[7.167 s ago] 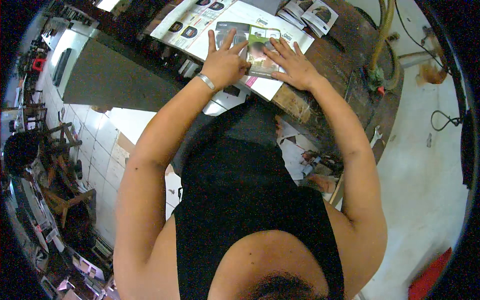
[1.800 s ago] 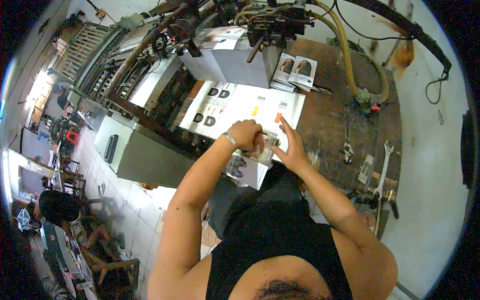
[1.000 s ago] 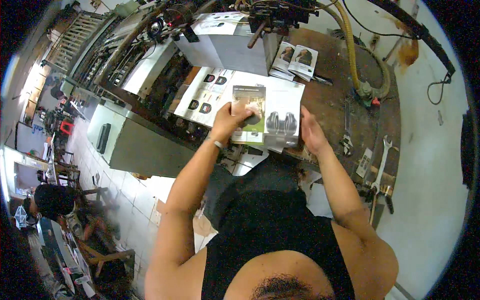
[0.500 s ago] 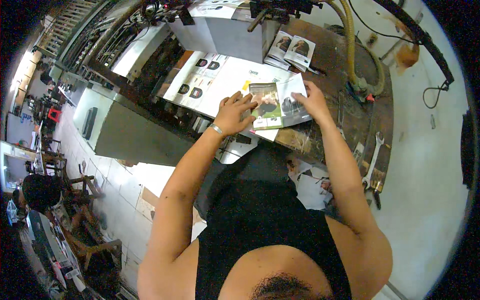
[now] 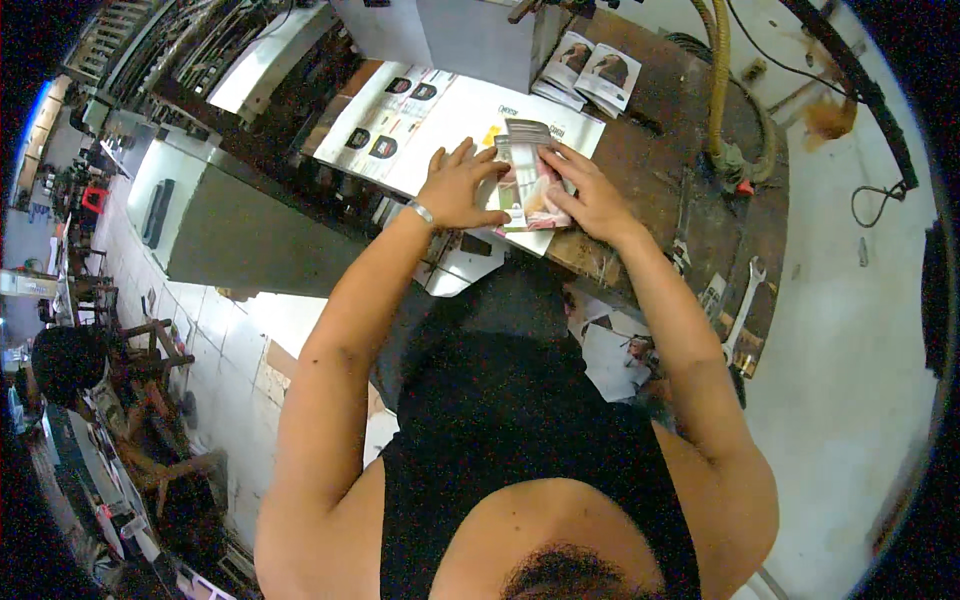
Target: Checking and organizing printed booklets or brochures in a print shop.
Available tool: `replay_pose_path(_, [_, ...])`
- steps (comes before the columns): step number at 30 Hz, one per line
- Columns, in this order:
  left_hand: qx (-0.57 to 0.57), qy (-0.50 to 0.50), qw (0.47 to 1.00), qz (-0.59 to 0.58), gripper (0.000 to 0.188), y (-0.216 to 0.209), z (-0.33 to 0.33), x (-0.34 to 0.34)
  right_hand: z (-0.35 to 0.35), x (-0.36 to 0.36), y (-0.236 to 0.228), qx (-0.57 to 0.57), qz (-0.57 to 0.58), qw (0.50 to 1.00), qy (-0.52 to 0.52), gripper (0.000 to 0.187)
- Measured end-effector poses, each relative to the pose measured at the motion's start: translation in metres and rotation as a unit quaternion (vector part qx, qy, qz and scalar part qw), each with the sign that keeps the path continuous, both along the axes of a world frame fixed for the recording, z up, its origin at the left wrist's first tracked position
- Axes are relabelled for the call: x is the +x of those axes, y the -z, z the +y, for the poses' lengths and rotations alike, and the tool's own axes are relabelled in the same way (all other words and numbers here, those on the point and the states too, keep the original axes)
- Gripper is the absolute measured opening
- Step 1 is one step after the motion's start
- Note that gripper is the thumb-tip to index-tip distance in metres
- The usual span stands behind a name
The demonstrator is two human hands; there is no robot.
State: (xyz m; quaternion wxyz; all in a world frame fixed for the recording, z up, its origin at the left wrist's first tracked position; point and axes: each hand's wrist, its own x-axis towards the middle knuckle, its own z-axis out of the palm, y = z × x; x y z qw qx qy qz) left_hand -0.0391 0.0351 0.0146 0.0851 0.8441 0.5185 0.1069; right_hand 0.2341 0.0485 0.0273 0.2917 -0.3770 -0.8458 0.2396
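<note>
Left hand (image 5: 458, 190) spread against leaflet (image 5: 522, 178); right hand (image 5: 592, 200) loosely flat atop it — booklets (image 5: 608, 76) beyond; wrench (image 5: 745, 310) rightward.

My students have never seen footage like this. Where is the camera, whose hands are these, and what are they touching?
There is no robot here: the left hand and right hand are a person's own, bare. The camera is worn on the head and looks down; its fisheye lens bends straight edges. Both hands touch a printed leaflet lying on a large printed sheet. Beyond them, more leaflets lie on the dark table; a wrench is at the right.
</note>
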Motion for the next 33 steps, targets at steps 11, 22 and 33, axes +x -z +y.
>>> replay_pose_path(11, [-0.034, 0.035, 0.998, 0.049, 0.113, 0.000, 0.003, 0.000, 0.022, -0.003, 0.022, 0.059, -0.040, 0.997, -0.036, 0.062])
replay_pose_path(22, [-0.057, 0.012, 0.998, -0.027, 0.137, 0.011, 0.006, -0.003, 0.017, -0.001, 0.027, 0.093, -0.189, 0.976, -0.058, 0.075])
replay_pose_path(33, [-0.056, -0.006, 0.998, -0.038, 0.128, 0.023, 0.010, -0.003, 0.014, -0.001, 0.035, 0.129, -0.211, 0.968, -0.047, 0.077])
